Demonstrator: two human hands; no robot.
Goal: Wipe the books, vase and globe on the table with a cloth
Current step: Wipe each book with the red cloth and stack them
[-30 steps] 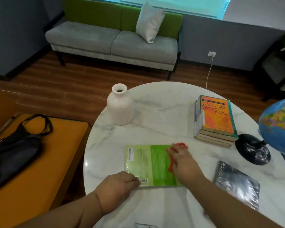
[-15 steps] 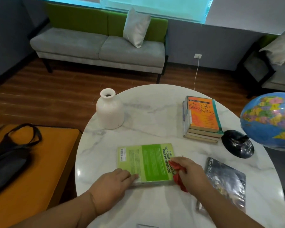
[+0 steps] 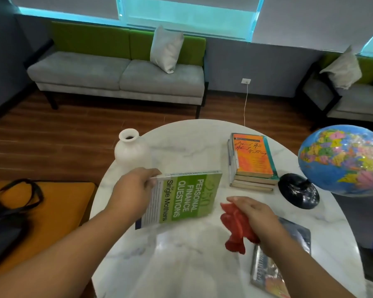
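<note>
Here the left hand (image 3: 136, 190) grips the green paperback (image 3: 185, 198) by one corner, with its fingers curled round the spine end. The book is tipped up off the white marble desk (image 3: 192, 265) with its front cover toward the camera. Its long axis runs left to right, with the spine along the far, upper edge and the top of the cover pointing right, so the title lines read from far to near. Whether its near edge touches the desk cannot be told.

The right hand (image 3: 254, 214) is just right of the book and apart from it, fingers reaching left. It holds a bunched red cloth (image 3: 235, 226) under the palm, and a tail of the cloth hangs toward the near side.

A white vase (image 3: 130, 151) stands upright at the far left of the desk. A stack of books (image 3: 252, 160) topped by an orange cover lies at the far right. Beside the stack the globe (image 3: 342, 160) leans out past the desk's right edge on its black base (image 3: 297, 190). A dark book (image 3: 265, 274) lies flat under the right forearm.
</note>
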